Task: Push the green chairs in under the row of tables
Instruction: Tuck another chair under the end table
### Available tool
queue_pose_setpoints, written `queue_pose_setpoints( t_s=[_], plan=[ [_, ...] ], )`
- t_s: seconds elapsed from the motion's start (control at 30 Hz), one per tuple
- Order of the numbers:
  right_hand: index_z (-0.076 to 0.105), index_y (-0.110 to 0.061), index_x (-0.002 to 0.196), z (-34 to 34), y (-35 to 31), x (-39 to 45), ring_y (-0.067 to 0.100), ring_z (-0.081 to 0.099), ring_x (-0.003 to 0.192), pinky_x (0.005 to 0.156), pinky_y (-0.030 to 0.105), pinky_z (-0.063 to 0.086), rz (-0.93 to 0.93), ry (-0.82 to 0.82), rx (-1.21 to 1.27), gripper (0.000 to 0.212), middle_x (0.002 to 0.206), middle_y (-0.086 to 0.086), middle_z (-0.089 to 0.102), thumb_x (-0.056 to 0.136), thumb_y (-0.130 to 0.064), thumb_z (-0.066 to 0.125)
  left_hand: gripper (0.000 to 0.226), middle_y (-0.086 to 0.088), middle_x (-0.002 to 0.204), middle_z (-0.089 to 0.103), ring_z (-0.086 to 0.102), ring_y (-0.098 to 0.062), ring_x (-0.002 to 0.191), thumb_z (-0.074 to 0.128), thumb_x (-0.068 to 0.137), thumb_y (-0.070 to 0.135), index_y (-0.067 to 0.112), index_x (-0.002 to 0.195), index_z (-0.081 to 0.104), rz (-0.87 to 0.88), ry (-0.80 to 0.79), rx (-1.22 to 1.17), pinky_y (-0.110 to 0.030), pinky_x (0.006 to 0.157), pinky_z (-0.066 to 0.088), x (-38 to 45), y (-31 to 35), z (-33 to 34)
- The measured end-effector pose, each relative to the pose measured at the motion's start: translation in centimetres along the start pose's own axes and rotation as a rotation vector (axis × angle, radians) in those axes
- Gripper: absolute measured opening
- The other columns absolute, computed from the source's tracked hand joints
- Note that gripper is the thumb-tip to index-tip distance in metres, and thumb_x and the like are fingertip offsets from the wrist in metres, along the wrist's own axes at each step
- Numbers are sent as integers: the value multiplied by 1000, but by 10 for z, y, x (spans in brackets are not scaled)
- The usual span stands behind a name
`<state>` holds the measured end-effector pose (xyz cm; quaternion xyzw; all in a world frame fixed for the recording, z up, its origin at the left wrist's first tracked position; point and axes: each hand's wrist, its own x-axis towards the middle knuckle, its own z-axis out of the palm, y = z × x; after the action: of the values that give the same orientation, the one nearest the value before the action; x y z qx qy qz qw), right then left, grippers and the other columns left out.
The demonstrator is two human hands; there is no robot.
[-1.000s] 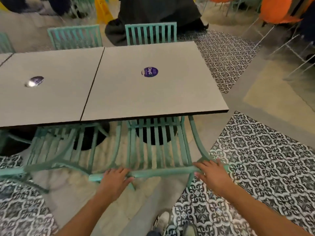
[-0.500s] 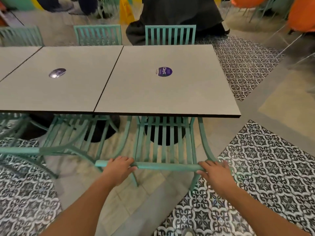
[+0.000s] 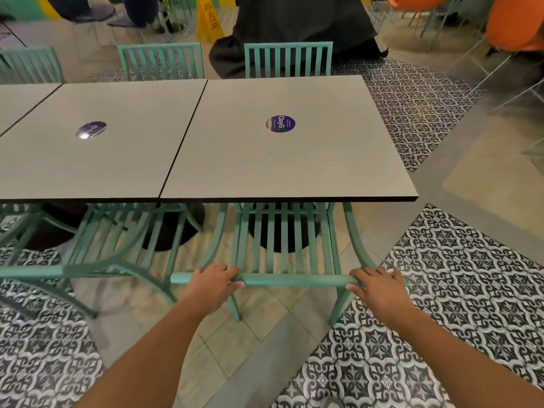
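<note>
A green slatted chair point(image 3: 290, 280) stands at the near edge of the rightmost grey table point(image 3: 294, 160), its seat tucked beneath the tabletop and its back rail towards me. My left hand point(image 3: 212, 285) grips the left part of that top rail. My right hand point(image 3: 379, 290) grips the rail's right end. A second green chair point(image 3: 97, 269) stands to the left, under the neighbouring table point(image 3: 88, 160), angled and partly out. More green chairs point(image 3: 288, 58) line the tables' far side.
Black round table bases point(image 3: 284, 234) sit under the tabletops. Purple round stickers point(image 3: 282, 124) mark each table. A person in dark clothing point(image 3: 294, 22) sits beyond the far chairs, beside a yellow floor sign point(image 3: 207, 17). Orange chairs point(image 3: 515, 25) stand at the back right.
The chair has slid further in under the table with both hands on its top rail. My view has shifted towards the table row.
</note>
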<state>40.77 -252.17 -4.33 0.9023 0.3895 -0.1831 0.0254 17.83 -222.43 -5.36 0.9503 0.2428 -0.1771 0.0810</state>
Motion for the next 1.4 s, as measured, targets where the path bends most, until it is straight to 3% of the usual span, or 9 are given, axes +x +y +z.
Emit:
queue_pose_setpoints(
  t_s=[0.17,0.3,0.43,0.63,1.13,1.4],
  plan=[
    [42,-41,129,-1,2,2,14,41,127,115,56,12,9,-16,-19,70,125,-16,53,78,-66,1,39,10,115,54,49,-15,113,28,97,55,36,127,46,3,0,4,-38,96,35,0,2,0],
    [42,-40,129,-3,4,1,14,41,128,115,56,12,11,-34,-7,53,126,-16,53,89,-62,15,41,11,114,53,49,-14,111,28,97,56,36,127,46,8,9,8,-37,97,35,0,3,2],
    [42,-39,130,-4,2,1,15,41,128,115,56,11,8,-37,-6,51,127,-15,52,91,-60,17,42,11,114,52,48,-14,110,27,97,56,35,128,45,8,9,3,-36,96,35,-1,3,0],
    [41,-43,127,2,8,4,12,45,124,114,56,16,2,1,-8,73,124,-18,53,75,-67,-4,42,8,118,53,48,-15,114,26,98,56,34,130,43,-13,-7,20,-38,97,34,-3,11,-3],
    [43,-41,129,-2,19,3,13,44,125,115,54,14,-13,-1,-14,77,123,-17,53,75,-68,-5,45,8,117,52,46,-15,114,25,97,57,34,130,45,1,-6,-3,-38,98,33,-3,21,-3],
    [41,-43,129,-4,18,1,12,41,128,116,53,13,-1,-13,-28,75,125,-19,51,75,-67,-5,65,7,118,52,46,-16,115,8,85,63,34,130,44,7,1,7,-40,100,34,-3,21,-4]
  ],
)
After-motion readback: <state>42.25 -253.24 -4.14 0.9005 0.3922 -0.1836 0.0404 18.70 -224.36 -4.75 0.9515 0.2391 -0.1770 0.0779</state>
